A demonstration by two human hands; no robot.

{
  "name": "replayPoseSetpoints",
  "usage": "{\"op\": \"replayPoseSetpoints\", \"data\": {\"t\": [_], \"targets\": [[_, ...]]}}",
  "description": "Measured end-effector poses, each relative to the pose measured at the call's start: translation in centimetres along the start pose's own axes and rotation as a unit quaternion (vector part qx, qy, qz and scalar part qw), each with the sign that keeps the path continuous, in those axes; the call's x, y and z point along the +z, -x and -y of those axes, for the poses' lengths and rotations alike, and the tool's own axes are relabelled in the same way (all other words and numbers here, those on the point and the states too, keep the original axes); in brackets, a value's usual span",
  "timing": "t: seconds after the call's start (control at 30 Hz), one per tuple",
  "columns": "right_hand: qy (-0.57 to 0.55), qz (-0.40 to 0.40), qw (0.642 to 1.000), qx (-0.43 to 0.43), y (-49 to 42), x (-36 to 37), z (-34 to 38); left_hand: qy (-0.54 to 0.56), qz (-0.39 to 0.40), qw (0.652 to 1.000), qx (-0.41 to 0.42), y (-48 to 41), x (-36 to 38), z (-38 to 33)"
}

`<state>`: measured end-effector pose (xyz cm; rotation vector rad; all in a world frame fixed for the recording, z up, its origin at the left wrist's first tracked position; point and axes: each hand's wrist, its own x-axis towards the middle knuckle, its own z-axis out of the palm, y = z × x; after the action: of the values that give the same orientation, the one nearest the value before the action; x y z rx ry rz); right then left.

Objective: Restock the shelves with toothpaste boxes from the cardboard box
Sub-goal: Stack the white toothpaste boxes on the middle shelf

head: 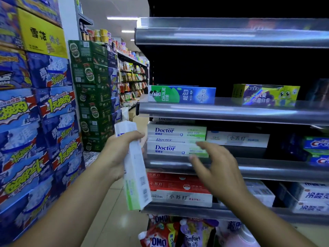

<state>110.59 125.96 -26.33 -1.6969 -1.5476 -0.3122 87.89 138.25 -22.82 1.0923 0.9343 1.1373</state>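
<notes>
Head view: the left hand [116,154] grips near-upright toothpaste boxes [136,175] just beside the shelf [277,171]. The right hand [219,168], fingers spread, hovers at the stacked Doctor boxes [175,132]. Better to slide new ones in flat, labels outward. The cardboard box is out of view, and the held count is unclear.

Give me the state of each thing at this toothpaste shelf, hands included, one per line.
held toothpaste box: on end, tilted, off the shelf.
left hand: grips the held toothpaste box.
Doctor boxes: stacked flat on their shelf.
right hand: open, fingers spread before the Doctor boxes.
Darlie box: lying flat, unstacked, one shelf up.
red boxes: stacked flat, one shelf down.
</notes>
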Motion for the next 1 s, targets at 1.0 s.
{"op": "replayPoseSetpoints", "data": {"t": [1.0], "targets": [[-0.404,-0.097,0.893,0.172,-3.4,-0.7,-2.1,-0.154,0.026,0.972,0.173,-1.2,-0.3,1.6]]}}
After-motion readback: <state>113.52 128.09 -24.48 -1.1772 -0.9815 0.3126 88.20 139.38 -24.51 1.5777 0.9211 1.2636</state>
